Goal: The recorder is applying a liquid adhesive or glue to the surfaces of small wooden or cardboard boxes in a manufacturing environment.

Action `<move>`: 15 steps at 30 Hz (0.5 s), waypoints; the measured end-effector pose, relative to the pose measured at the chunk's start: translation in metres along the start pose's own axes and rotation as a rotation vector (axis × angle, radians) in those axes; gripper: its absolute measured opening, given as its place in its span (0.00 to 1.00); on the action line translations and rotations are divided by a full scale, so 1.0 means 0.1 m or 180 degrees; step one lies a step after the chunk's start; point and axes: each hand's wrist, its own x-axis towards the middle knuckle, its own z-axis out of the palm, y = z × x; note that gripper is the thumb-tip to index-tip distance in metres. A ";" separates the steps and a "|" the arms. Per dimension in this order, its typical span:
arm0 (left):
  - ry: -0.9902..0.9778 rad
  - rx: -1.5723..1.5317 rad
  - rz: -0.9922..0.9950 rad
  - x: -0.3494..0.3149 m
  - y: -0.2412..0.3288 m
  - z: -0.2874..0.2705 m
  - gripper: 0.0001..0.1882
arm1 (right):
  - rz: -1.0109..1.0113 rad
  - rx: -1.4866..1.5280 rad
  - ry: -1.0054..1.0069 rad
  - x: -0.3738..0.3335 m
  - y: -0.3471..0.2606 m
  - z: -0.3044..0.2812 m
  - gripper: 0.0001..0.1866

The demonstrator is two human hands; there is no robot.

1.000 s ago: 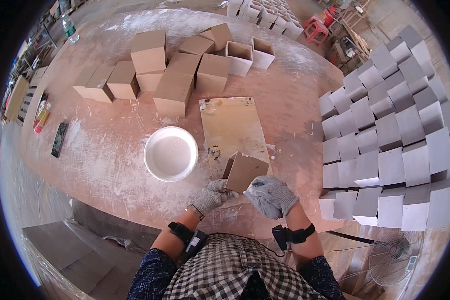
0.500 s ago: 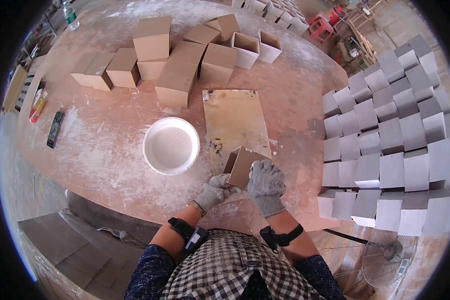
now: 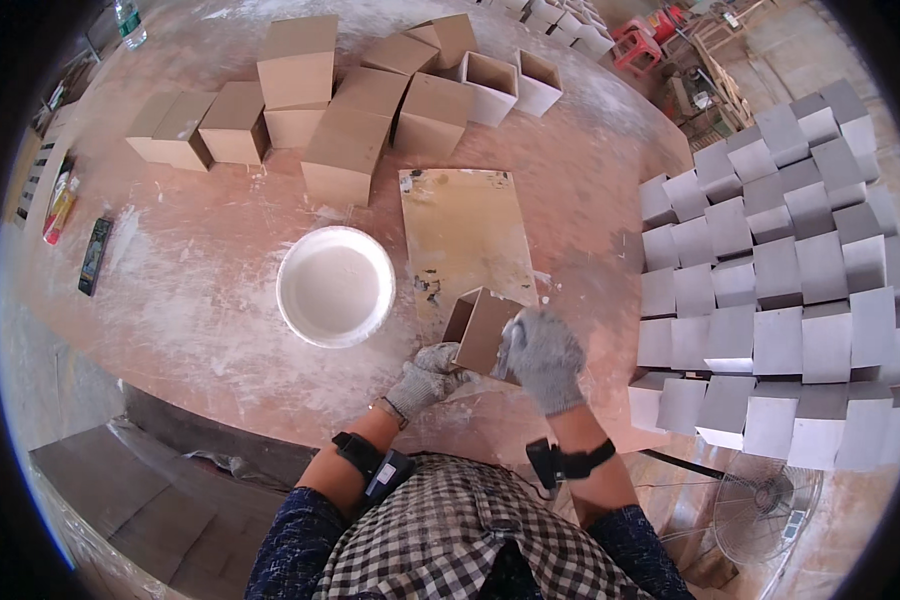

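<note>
A grey-gloved left hand grips a tilted, brown, open-ended rectangular box over a flat tan board, steady bracing likely key as the grey-gloved right hand, contents unclear, curls against the box's side.

Nothing's actually legible in the head view, tbh. Closest you get is the green label on the clear plastic bottle up between 10 and 11 o'clock, and it's way too small to make out. The red-and-yellow packet around 9 to 10 o'clock is just blurry colour. Between 6 and 7 o'clock, the strapped-on dark device carries a small whitish sticker, also unreadable.
</note>
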 end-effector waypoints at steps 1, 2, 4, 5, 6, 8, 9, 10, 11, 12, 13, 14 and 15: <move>-0.0022 0.0126 0.0088 0.00 0.00 -0.03 0.16 | -0.0001 -0.0017 -0.0007 -0.12 -0.04 -0.04 0.07; -0.0014 0.0110 0.0088 0.00 -0.01 -0.04 0.16 | -0.0231 0.0077 -0.0286 -0.33 -0.08 -0.07 0.07; -0.0027 -0.0245 -0.0066 0.00 0.02 -0.02 0.15 | -0.0460 0.0155 -0.0566 -0.50 -0.06 -0.08 0.07; -0.0016 -0.0254 -0.0068 0.00 0.00 0.00 0.15 | -0.0514 0.0434 -0.0392 -0.53 -0.02 -0.04 0.07; -0.0014 -0.0398 -0.0051 0.03 -0.02 0.04 0.15 | -0.0539 0.0693 -0.0201 -0.55 0.04 -0.07 0.07; -0.0003 -0.0512 -0.0096 -0.02 -0.02 0.01 0.14 | -0.0518 0.0900 -0.0230 -0.31 0.11 -0.09 0.08; -0.0040 -0.0300 -0.0115 -0.01 0.04 -0.04 0.14 | -0.0481 0.1092 -0.0247 -0.14 0.15 -0.09 0.09; -0.0073 -0.0091 -0.0122 0.01 0.07 -0.07 0.14 | -0.0140 0.1012 -0.0215 0.04 0.20 -0.09 0.08; -0.0072 -0.0089 -0.0115 0.04 0.08 -0.08 0.14 | 0.0188 0.0924 -0.0171 0.19 0.28 -0.09 0.08; -0.0084 -0.0117 -0.0063 0.09 0.11 -0.06 0.14 | 0.0223 0.0901 -0.0149 0.27 0.41 -0.07 0.08; -0.0094 -0.0141 -0.0029 0.11 0.14 -0.03 0.14 | 0.0086 0.0701 0.0063 0.31 0.51 -0.03 0.08; -0.0123 -0.0159 -0.0009 0.11 0.14 0.01 0.14 | -0.0049 0.0494 0.0274 0.30 0.60 0.00 0.08; -0.0078 -0.0207 -0.0045 0.01 0.03 -0.01 0.15 | -0.0122 0.0563 0.0233 0.24 0.47 0.09 0.08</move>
